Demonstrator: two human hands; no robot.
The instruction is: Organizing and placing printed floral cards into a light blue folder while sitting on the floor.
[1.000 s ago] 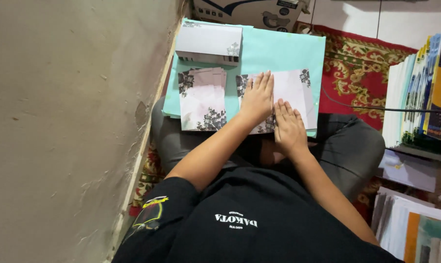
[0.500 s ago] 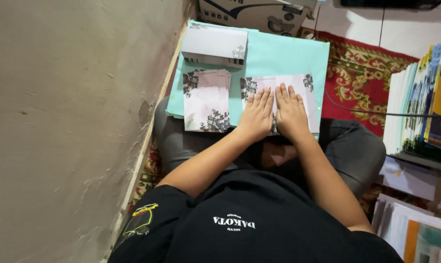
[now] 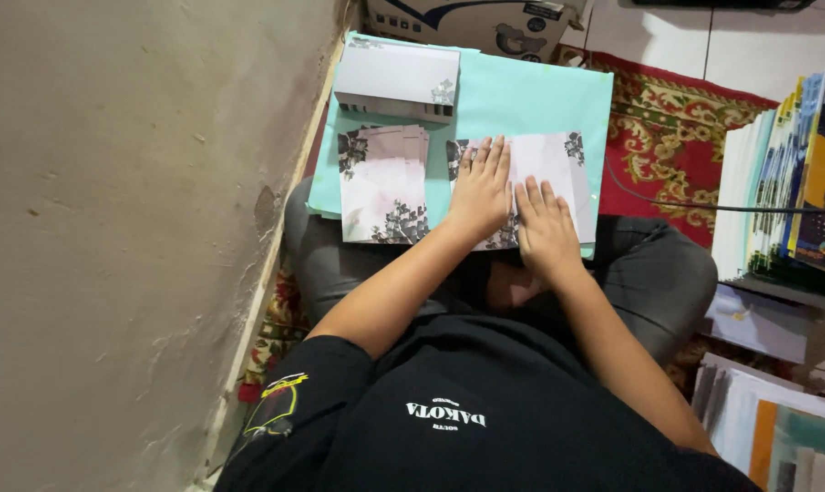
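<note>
I sit cross-legged with a light teal board (image 3: pixel 522 96) across my lap. My left hand (image 3: pixel 481 191) and my right hand (image 3: pixel 545 228) lie flat, side by side, pressing down on a white floral-printed card (image 3: pixel 549 159) on the board. Both hands have straight fingers and hold nothing. To the left of them lies a fanned stack of similar floral cards (image 3: pixel 383 187). Beyond that stack, at the board's far left corner, rests a thicker pile of white cards (image 3: pixel 399 77).
A beige wall (image 3: pixel 130 228) runs close along my left. A red patterned rug (image 3: pixel 677 137) lies under the board. Stacked books and papers (image 3: pixel 786 191) stand at the right, a cardboard box (image 3: pixel 467 23) sits beyond the board, and a dark cable (image 3: pixel 704 208) crosses the rug.
My right hand has slid up beside my left, and both now lie flat together on the card. The view has shifted slightly.
</note>
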